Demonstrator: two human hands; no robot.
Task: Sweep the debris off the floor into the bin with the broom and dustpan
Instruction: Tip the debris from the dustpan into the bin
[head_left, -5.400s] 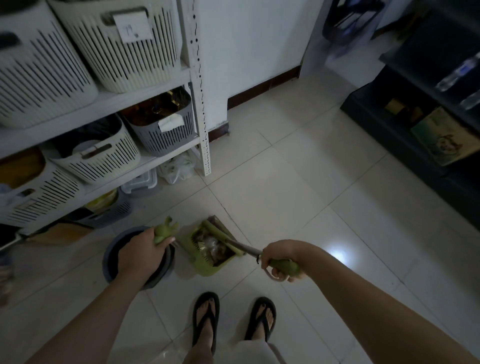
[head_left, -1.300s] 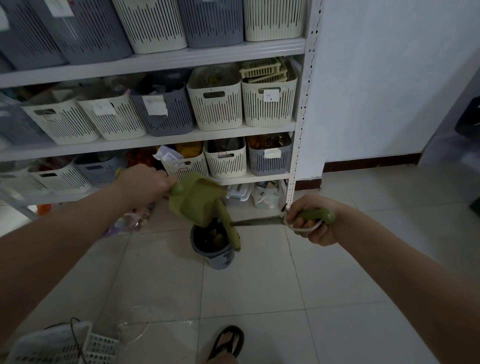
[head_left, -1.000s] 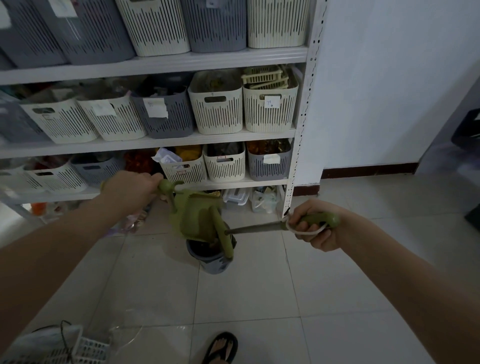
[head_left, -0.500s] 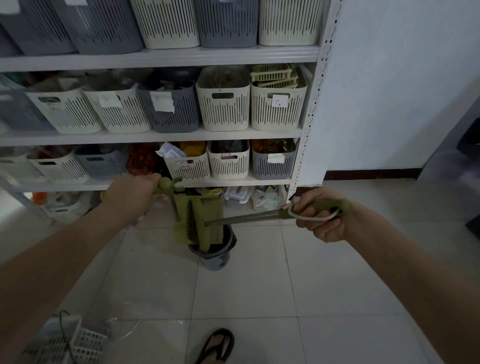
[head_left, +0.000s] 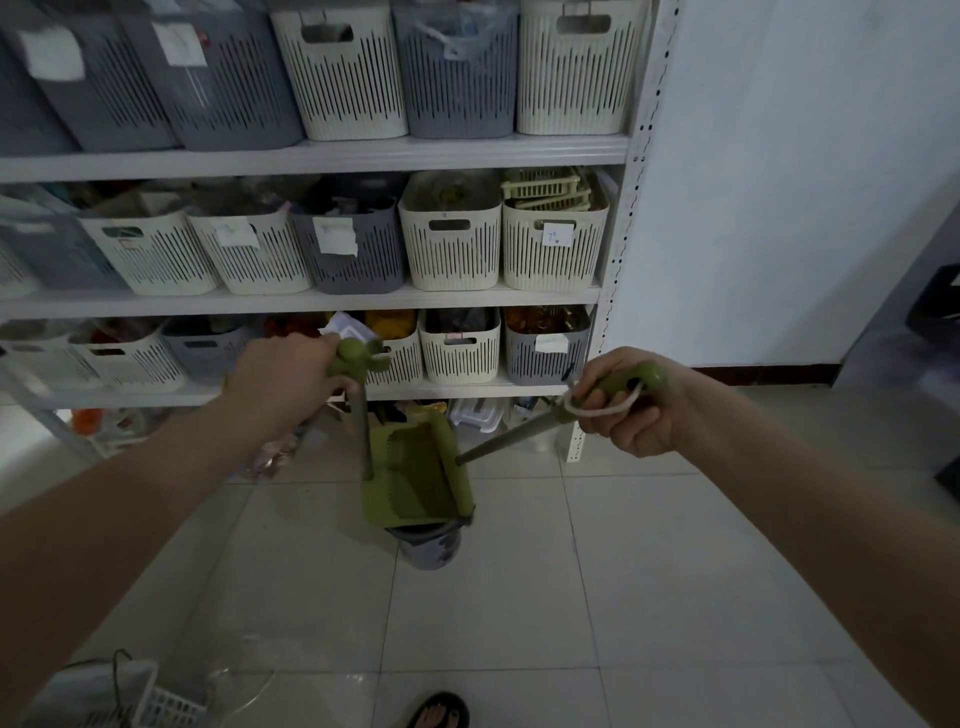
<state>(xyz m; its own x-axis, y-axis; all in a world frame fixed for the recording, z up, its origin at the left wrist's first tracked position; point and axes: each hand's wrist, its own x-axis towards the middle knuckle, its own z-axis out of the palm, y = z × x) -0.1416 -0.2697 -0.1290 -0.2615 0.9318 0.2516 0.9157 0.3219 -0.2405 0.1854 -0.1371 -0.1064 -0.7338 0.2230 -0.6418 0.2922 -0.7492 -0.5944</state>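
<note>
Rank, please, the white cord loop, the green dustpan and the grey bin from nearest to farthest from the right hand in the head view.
1. white cord loop: touching the right hand itself.
2. green dustpan: held up, to its left.
3. grey bin: farther down, beneath the dustpan.

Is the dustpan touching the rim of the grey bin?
Cannot tell. In the head view the dustpan overlaps the rim of the bin, hiding any gap.
</note>
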